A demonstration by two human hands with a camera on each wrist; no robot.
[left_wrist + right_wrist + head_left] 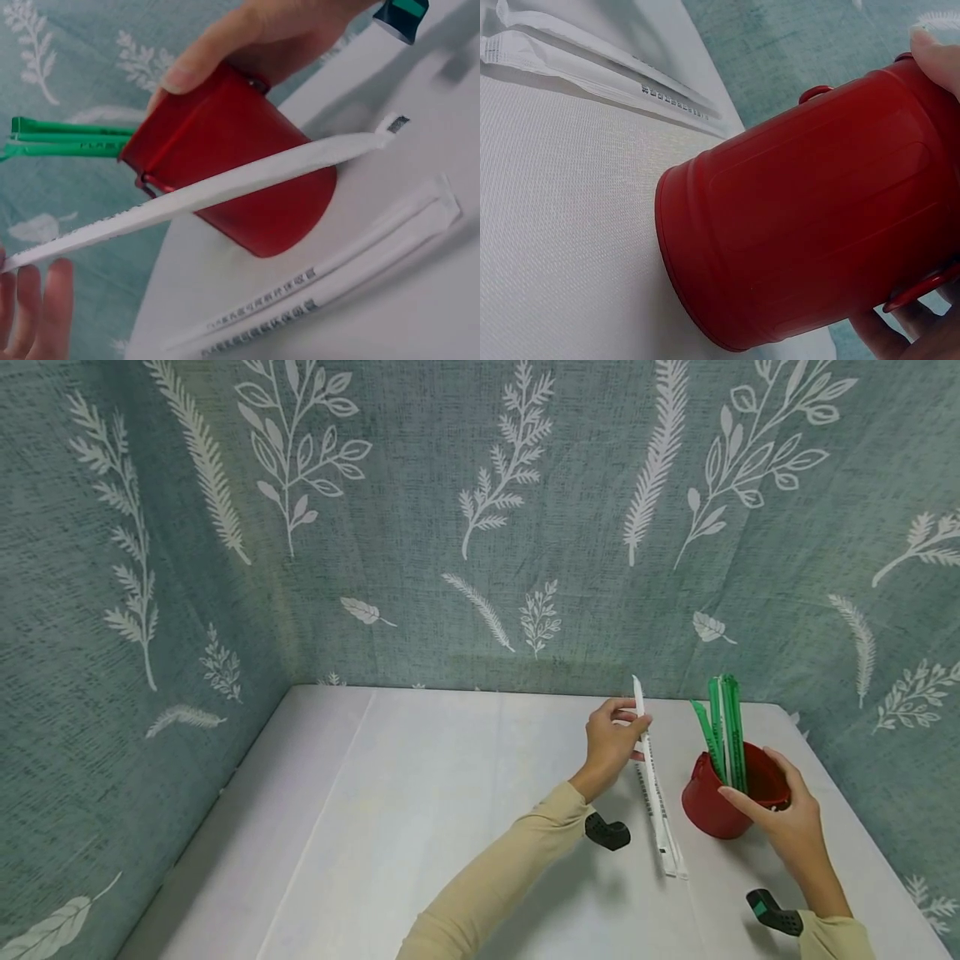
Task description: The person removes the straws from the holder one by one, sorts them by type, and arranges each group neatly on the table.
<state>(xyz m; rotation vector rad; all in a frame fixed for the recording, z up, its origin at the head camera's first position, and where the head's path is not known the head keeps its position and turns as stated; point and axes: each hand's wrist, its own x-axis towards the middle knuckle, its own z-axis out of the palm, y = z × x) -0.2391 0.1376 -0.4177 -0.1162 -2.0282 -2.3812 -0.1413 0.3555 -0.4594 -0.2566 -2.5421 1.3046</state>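
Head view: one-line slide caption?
Left hand pinches a white wrapped straw; right hand holds a red bucket with green straws.

The white table (420,777) before me shows faint straight creases. Two white straws (352,279) lie close together on it, and the red bucket (712,806) stands to their right.

We have wide room over the table (360,827) left of centre in the head view; a sleeve (495,877) cuts across lower centre. Right of centre, the left hand (609,747), its held straw (225,187) and two white straws (375,266) lying below crowd the way. We see a narrow lane between those and the red bucket (712,810). Right hand (798,827) blocks the bucket's right; green straws (726,727) fill its mouth's left, some room rightward.
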